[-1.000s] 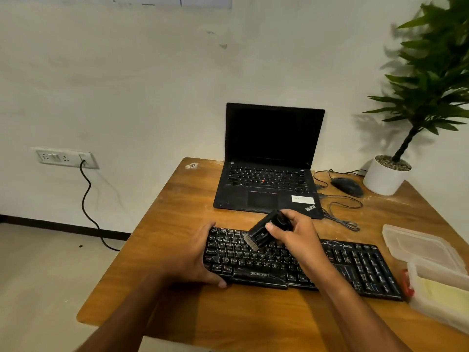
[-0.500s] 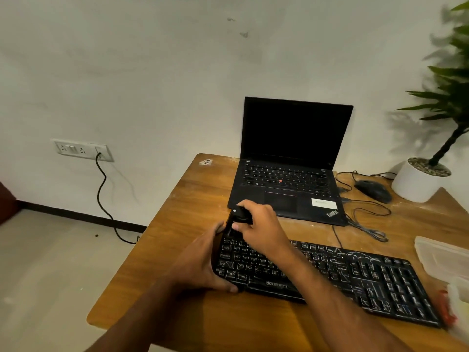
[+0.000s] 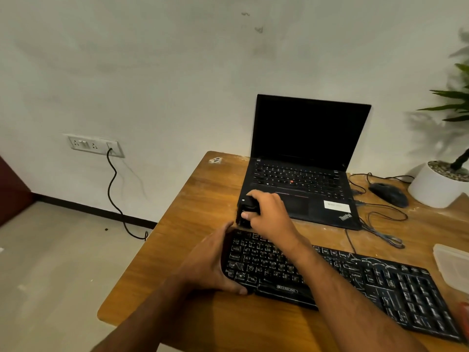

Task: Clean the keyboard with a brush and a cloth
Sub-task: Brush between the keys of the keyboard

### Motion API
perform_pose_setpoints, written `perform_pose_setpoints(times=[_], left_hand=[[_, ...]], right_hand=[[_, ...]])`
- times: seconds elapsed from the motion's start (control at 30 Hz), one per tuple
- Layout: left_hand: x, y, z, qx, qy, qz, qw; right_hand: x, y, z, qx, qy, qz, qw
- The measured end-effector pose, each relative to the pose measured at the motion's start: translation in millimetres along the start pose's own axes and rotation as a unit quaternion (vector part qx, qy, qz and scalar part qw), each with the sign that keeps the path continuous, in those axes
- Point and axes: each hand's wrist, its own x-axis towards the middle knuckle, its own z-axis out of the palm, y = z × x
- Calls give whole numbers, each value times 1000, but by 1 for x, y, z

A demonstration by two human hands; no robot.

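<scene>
A black keyboard point(image 3: 368, 285) lies along the near part of the wooden table point(image 3: 203, 199). My left hand point(image 3: 210, 265) grips the keyboard's left end, thumb on its front edge. My right hand point(image 3: 269, 214) grips a small black brush point(image 3: 245, 212) above the keyboard's far left corner, just in front of the laptop. The bristles are hidden by the hand. No cloth is in view.
An open black laptop point(image 3: 302, 161) stands behind the keyboard. A mouse point(image 3: 388, 196) and loose cables lie to its right, near a white plant pot point(image 3: 431, 189). A clear plastic lid point(image 3: 451, 265) sits at the right edge. The table's left edge drops to the floor.
My right hand has carried the brush from the keyboard's middle keys leftward and away to its far left corner. My left hand has stayed on the left end. The camera turned left.
</scene>
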Motion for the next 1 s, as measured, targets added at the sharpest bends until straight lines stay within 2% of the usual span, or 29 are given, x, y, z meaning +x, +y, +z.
perform_pose_setpoints(times=[0.13, 0.27, 0.43, 0.6, 0.73, 0.87, 1.0], left_hand=[[2, -2, 1, 9, 4, 1, 1000], [1, -3, 2, 12, -2, -1, 1000], [0, -4, 2, 16, 2, 15, 1000], [-1, -2, 2, 7, 3, 2, 1000], [0, -4, 2, 5, 3, 11, 1000], [0, -2, 2, 4, 1, 3, 1000], [0, -3, 3, 1, 9, 18, 1000]], right_hand=[[-7, -2, 7, -11, -42, -21, 999], [-2, 0, -2, 0, 6, 2, 1000], [-6, -4, 3, -9, -31, -11, 999], [-2, -1, -1, 10, 21, 10, 1000], [-9, -3, 6, 2, -31, -6, 1000], [-7, -1, 4, 8, 32, 9, 999], [-12, -6, 7, 20, -24, -13, 999]])
